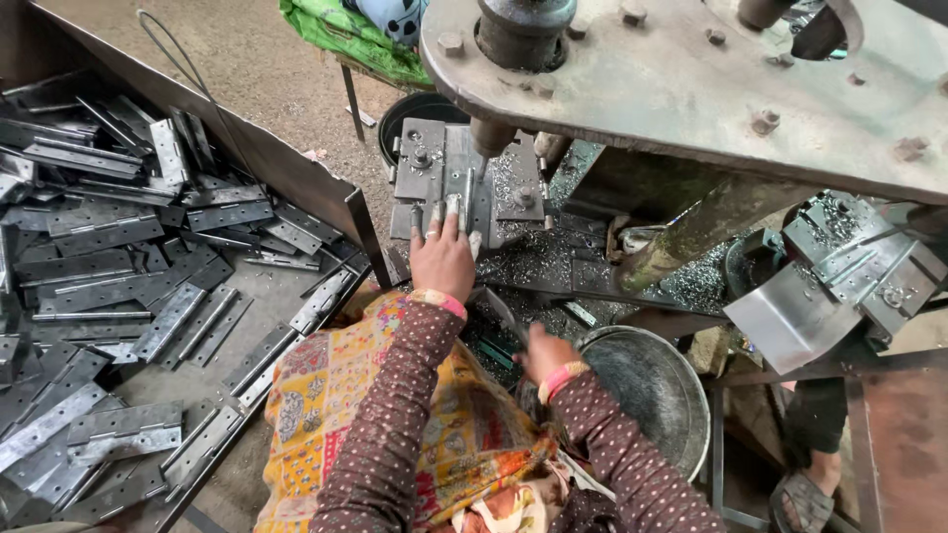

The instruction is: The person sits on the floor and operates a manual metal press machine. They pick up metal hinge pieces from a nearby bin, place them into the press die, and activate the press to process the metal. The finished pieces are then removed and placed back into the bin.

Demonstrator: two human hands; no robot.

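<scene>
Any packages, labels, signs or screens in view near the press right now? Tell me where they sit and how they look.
No labels, signs or screens show.
Green bag: top edge, behind the press bed, crumpled shiny plastic, bright green; contents hidden.
Open metal bin: left side, dark sheet-metal walls, heaped with grey hinges.
Round metal pan: lower right beside the right hand, grey and dull.

The right hand (545, 353) is blurring, so its fingers and whatever they are touching cannot be made out. The press arm (691, 89) is hiding the far part of the die plate (434, 173). The picture's left edge is cutting off the tray of hinges (118, 296). At the bottom right, only a co-worker's sandalled foot (805, 498) is showing.
</scene>
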